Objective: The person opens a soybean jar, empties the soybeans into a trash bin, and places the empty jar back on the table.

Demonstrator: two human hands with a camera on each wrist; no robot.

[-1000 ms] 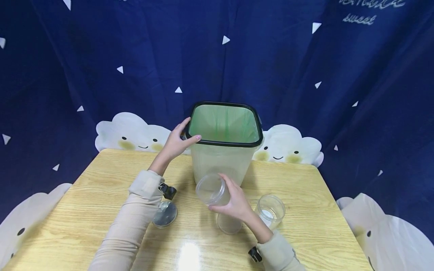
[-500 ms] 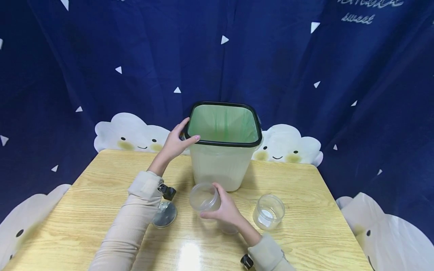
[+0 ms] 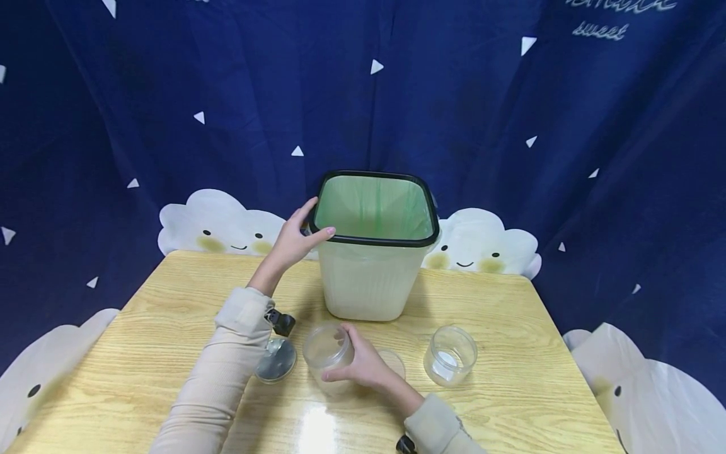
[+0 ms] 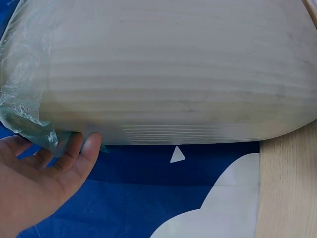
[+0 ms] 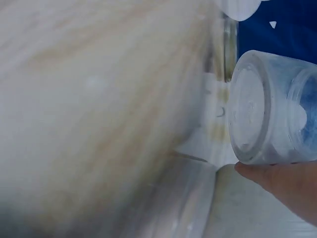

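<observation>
A pale trash bin [image 3: 365, 277] with a black rim and green liner stands at the table's back. My left hand [image 3: 295, 236] grips its left rim, thumb over the edge; in the left wrist view its fingers [image 4: 89, 151] lie along the bin's outside, near the bunched liner [image 4: 29, 124]. In my right hand [image 3: 363, 362] is a clear plastic jar [image 3: 324, 350], mouth up, held from its right side in front of the bin. The right wrist view shows the jar's base [image 5: 250, 106]. Partly behind the right hand lies a clear disc [image 3: 394, 360].
A second clear jar [image 3: 450, 356] stands on the wooden table [image 3: 482, 315] to the right, with something white at its bottom. A silvery round lid [image 3: 276, 360] lies by the left sleeve [image 3: 212, 372]. A dark blue curtain [image 3: 363, 94] hangs behind the table.
My right hand has carried the jar left and toward me, away from the bin, whose lower front now shows. The left hand keeps its place on the rim.
</observation>
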